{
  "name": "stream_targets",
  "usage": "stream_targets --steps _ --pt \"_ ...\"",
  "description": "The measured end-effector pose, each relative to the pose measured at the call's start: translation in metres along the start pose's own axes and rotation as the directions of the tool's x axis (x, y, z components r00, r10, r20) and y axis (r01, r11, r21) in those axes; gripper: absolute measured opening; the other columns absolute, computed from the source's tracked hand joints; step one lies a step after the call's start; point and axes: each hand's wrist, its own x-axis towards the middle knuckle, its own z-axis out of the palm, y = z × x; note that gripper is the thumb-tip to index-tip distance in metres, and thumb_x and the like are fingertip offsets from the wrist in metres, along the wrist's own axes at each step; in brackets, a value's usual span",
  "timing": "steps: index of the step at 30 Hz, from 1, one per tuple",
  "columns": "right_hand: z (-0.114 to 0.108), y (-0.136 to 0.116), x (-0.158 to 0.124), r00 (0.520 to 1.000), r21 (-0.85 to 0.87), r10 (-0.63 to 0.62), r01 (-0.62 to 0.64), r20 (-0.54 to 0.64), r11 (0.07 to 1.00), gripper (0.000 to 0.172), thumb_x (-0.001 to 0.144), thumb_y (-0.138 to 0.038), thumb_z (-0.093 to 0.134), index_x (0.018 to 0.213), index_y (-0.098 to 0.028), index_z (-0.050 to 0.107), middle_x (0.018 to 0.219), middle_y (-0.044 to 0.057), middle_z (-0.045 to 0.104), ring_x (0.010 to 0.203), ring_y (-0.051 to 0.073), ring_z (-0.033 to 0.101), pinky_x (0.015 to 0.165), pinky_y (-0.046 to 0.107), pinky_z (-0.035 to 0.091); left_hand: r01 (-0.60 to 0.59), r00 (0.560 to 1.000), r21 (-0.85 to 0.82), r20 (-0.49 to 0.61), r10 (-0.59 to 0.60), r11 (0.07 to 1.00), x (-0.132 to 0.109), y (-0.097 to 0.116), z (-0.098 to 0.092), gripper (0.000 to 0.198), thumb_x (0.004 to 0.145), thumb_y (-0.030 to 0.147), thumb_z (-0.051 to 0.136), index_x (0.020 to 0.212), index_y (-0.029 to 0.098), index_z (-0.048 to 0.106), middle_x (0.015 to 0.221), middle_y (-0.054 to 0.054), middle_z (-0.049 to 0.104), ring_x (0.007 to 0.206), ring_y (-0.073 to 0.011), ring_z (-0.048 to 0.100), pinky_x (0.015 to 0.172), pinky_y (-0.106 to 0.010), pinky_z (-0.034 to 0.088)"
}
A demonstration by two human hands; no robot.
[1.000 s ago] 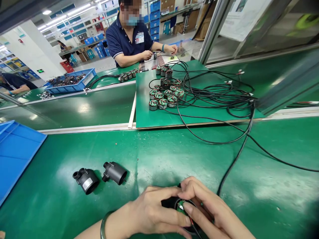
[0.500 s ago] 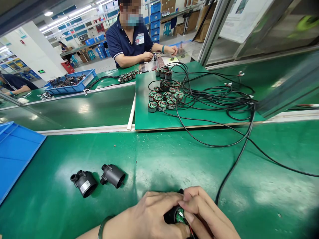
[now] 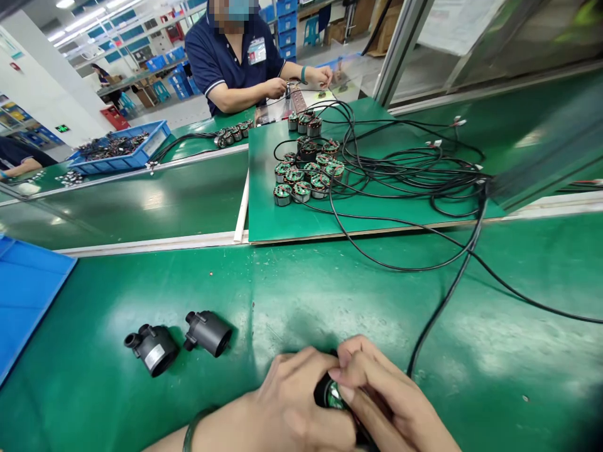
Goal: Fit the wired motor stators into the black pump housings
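Both hands meet low in the view, at the near edge of the green worktop (image 3: 330, 295). The left hand (image 3: 301, 408) comes in from the lower left, forearm angled up toward the middle, a dark bangle (image 3: 188, 430) around the wrist. Its fingers curl over the top and left side of a small black pump housing (image 3: 325, 392), gripping it against the worktop. The right hand (image 3: 391, 408) reaches in from the lower right, its fingers bent and pressed close against the same housing; the thumb lies across the housing's open face, where a bit of green circuit board (image 3: 335, 397) shows between the two hands. Both hands are closed narrowly around the part, which is mostly hidden beneath them.

A black cable (image 3: 443, 301) runs from just beside the right hand up and away to a tangle of cables (image 3: 405, 169) on a raised green board (image 3: 282, 220). A cluster of wound stators (image 3: 306, 176) sits on that board. To the left of the hands, well apart from them, two more black housings (image 3: 179, 342) lie on their sides next to each other. A blue tray (image 3: 28, 289) sits at the far left edge. Across the worktop a person in a dark blue shirt (image 3: 226, 56) works with both hands at their own station, and a blue bin of parts (image 3: 117, 150) stands to that person's side.
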Motion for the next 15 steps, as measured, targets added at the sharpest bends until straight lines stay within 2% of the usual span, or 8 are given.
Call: stream_targets --steps 2,4,6,9,11,12,14,15 --pt "-0.005 -0.004 0.004 0.999 0.037 0.038 -0.038 0.006 0.999 0.025 0.106 -0.036 0.043 0.087 -0.025 0.055 0.091 0.002 0.053 0.085 0.017 0.058 0.075 0.026 0.05 -0.131 0.986 -0.039 -0.108 0.126 0.991 -0.001 -0.008 0.003 0.028 0.094 0.047 0.065 0.081 0.022 0.064 0.093 -0.007 0.065 0.079 -0.0179 0.065 0.066 -0.028 0.054" --pt "-0.012 -0.01 0.006 0.994 0.083 0.082 -0.088 0.078 0.993 0.027 0.104 -0.045 0.045 0.094 -0.026 0.06 0.095 0.003 0.056 0.08 0.016 0.06 0.07 0.025 0.053 -0.186 0.965 -0.088 -0.201 0.166 0.979 0.0 -0.011 0.003 0.03 0.096 0.05 0.062 0.085 0.022 0.063 0.096 -0.007 0.068 0.081 -0.0175 0.069 0.067 -0.027 0.055" --pt "-0.019 -0.016 0.004 0.986 0.058 0.082 -0.091 0.142 0.994 0.031 0.102 -0.053 0.046 0.105 -0.027 0.064 0.101 0.005 0.059 0.073 0.015 0.061 0.063 0.026 0.055 -0.178 0.959 -0.154 -0.25 0.136 0.972 0.0 -0.01 0.003 0.033 0.093 0.052 0.067 0.099 0.021 0.058 0.101 -0.008 0.073 0.086 -0.0176 0.074 0.074 -0.026 0.059" --pt "-0.019 -0.02 -0.005 0.991 -0.186 -0.027 0.052 0.131 0.981 0.041 0.089 -0.053 0.067 0.122 -0.029 0.063 0.111 0.008 0.062 0.085 0.022 0.067 0.07 0.032 0.06 -0.124 0.948 -0.238 -0.315 0.044 0.963 -0.005 -0.004 0.006 0.051 0.086 0.054 0.075 0.112 0.02 0.047 0.102 -0.01 0.077 0.092 -0.0195 0.077 0.081 -0.026 0.061" --pt "-0.013 -0.018 -0.015 0.993 -0.364 -0.087 0.11 0.078 0.925 0.046 0.083 -0.045 0.076 0.124 -0.028 0.063 0.113 0.009 0.063 0.091 0.025 0.069 0.075 0.034 0.061 -0.114 0.941 -0.205 -0.335 0.04 0.972 -0.011 -0.004 0.009 0.053 0.086 0.056 0.074 0.113 0.021 0.045 0.099 -0.01 0.077 0.088 -0.0203 0.078 0.078 -0.027 0.061" --pt "-0.01 -0.017 -0.021 0.994 -0.413 -0.095 0.109 0.056 0.904 0.041 0.084 -0.04 0.075 0.122 -0.028 0.063 0.111 0.009 0.064 0.088 0.024 0.07 0.074 0.033 0.062 -0.133 0.937 -0.175 -0.344 0.066 0.975 -0.013 -0.007 0.01 0.058 0.084 0.059 0.074 0.114 0.02 0.045 0.097 -0.01 0.076 0.084 -0.0203 0.077 0.076 -0.028 0.061" --pt "-0.006 -0.015 -0.035 0.993 -0.445 -0.111 0.112 0.028 0.888 0.027 0.09 -0.035 0.068 0.116 -0.029 0.064 0.104 0.007 0.067 0.081 0.021 0.07 0.071 0.03 0.061 -0.228 0.934 -0.177 -0.319 0.163 0.957 -0.012 -0.014 0.007 0.08 0.074 0.073 0.075 0.124 0.018 0.045 0.1 -0.013 0.072 0.086 -0.0232 0.075 0.075 -0.032 0.062" --pt "-0.006 -0.016 -0.043 0.993 -0.427 -0.116 0.114 0.022 0.897 0.023 0.092 -0.036 0.066 0.114 -0.029 0.063 0.099 0.005 0.068 0.078 0.021 0.07 0.07 0.029 0.061 -0.277 0.941 -0.223 -0.262 0.216 0.935 -0.008 -0.018 0.004 0.095 0.069 0.081 0.072 0.132 0.016 0.043 0.107 -0.016 0.07 0.094 -0.0265 0.074 0.08 -0.036 0.062"
